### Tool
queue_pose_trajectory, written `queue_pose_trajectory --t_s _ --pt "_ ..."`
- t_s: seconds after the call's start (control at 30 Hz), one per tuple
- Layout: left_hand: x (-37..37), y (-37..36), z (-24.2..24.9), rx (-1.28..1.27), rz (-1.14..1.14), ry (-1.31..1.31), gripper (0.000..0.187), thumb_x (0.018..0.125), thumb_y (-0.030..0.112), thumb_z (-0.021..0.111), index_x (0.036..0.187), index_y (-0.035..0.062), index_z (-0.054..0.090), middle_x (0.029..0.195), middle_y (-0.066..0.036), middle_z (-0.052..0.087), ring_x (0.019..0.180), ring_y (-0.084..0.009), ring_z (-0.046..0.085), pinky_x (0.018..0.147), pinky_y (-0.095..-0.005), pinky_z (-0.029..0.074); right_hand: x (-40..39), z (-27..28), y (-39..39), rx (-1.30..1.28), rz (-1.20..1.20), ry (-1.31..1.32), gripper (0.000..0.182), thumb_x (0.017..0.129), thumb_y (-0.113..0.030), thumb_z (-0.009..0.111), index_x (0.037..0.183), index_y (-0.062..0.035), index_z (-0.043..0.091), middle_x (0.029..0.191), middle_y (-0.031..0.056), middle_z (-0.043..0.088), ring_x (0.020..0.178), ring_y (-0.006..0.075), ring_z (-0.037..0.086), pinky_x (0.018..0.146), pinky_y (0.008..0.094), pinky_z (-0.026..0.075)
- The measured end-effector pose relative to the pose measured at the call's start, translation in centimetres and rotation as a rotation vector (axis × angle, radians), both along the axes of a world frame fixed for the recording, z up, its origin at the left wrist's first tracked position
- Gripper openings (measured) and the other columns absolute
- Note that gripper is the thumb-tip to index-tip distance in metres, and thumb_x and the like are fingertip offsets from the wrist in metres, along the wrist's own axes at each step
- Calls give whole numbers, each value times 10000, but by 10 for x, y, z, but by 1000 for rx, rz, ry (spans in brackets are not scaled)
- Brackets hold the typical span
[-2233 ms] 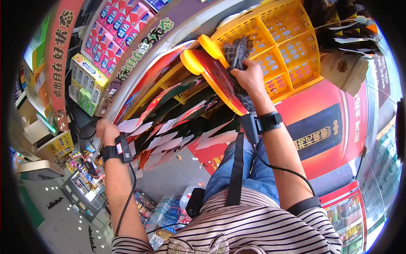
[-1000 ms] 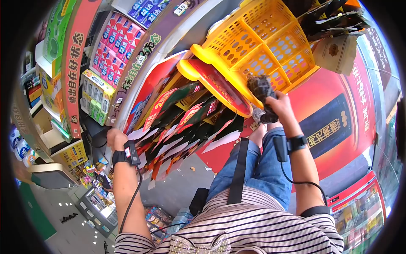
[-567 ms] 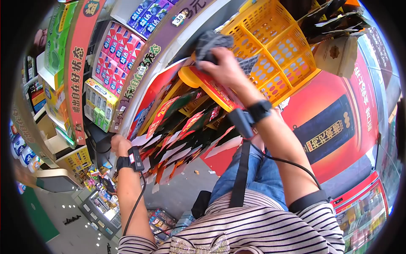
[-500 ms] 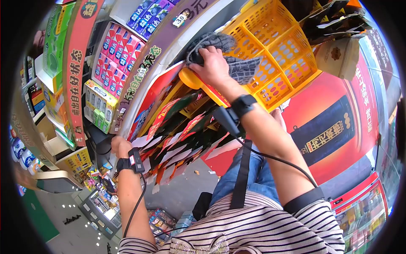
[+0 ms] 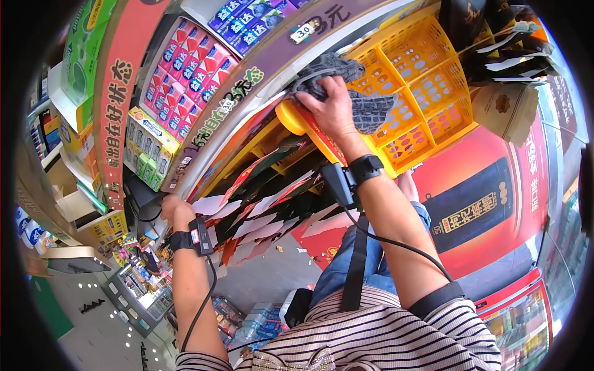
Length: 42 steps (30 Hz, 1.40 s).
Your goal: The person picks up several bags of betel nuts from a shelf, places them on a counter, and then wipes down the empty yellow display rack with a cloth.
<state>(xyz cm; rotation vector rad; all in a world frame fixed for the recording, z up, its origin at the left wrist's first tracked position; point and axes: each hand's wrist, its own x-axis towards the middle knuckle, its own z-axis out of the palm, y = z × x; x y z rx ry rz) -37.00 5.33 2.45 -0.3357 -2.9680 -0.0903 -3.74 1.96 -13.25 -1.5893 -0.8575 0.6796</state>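
Note:
My right hand is closed on a dark grey checked cloth, pressing it at the near rim of a yellow plastic basket. Part of the cloth bunches up beyond my fingers, and a flap hangs over the basket's compartments. Lower left, my left hand is at the lower end of the curved shelf edge, close to a black box-like object. Its fingers are mostly hidden, so I cannot see what they grip, if anything.
Pink gum packs and blue-purple gum packs fill the shelf. Hanging packets crowd below the basket, and more dark packets hang at upper right. A red poster covers the panel on the right.
The view has shifted, so the shelf and basket sit slightly further right and lower. My right hand and the cloth stay at the basket's rim; the bunched cloth has changed shape.

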Motion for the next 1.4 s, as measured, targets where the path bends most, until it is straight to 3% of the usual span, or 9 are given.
queue_pose_trajectory --t_s 0.07,0.23,0.33,0.43,0.57,0.67,0.8,1.03,1.4 --pt "19 -1 7 214 97 -24 439 781 324 355 1007 -44 427 1062 -260 481 980 -361 495 818 -423 398 7 -4 -5 12 44 146 332 629 -267 687 770 -3 545 822 139 481 782 304 495 701 349 412" --pt "-3 -3 -2 -148 -67 60 375 744 222 486 981 -66 451 1066 -203 497 969 -333 509 821 -393 416 44 -13 -24 -30 335 17 335 694 -323 625 857 -34 583 862 138 524 812 308 527 699 359 427" --pt "-14 -3 -5 -256 -90 83 347 708 155 547 965 -66 471 1048 -183 513 951 -318 522 805 -376 431 76 -14 -47 -415 674 -410 333 708 -378 585 849 -77 601 834 138 555 795 309 553 684 385 442" --pt "-24 2 -9 -320 -85 91 334 666 85 600 948 -58 494 1020 -171 531 928 -306 537 780 -359 448 105 -6 -60 -573 590 -442 316 709 -401 560 832 -115 615 761 122 586 747 318 570 651 405 456" --pt "-66 9 -23 -443 -105 152 326 638 52 628 925 -51 514 967 -161 560 866 -299 567 730 -347 470 126 -2 -59 -420 172 425 344 785 -334 533 893 -12 588 683 114 580 594 145 524 570 298 435" --pt "-79 6 -25 -518 -153 182 297 651 60 608 915 -47 524 960 -168 564 863 -308 567 727 -354 470 112 17 -44 -350 245 511 317 796 -302 530 902 -8 578 690 101 578 612 126 510 585 288 434" --pt "-77 0 -24 -526 -246 201 249 686 83 564 903 -36 542 952 -182 567 868 -323 564 730 -368 469 58 9 -13 -124 429 74 380 818 -379 459 1047 -88 547 849 201 557 977 345 479 805 370 397" --pt "-15 -12 4 -674 -530 168 263 755 147 479 923 -48 534 957 -209 559 891 -340 553 760 -397 456 43 -3 0 -299 403 -429 277 811 -381 431 942 -195 588 667 95 601 624 278 585 549 376 463" --pt "-12 -6 -1 -489 -331 184 253 697 52 544 947 9 557 981 -165 566 898 -313 557 753 -385 462 97 1 -8 -220 466 -772 252 796 -359 468 993 -239 569 720 85 577 637 260 580 524 377 455"
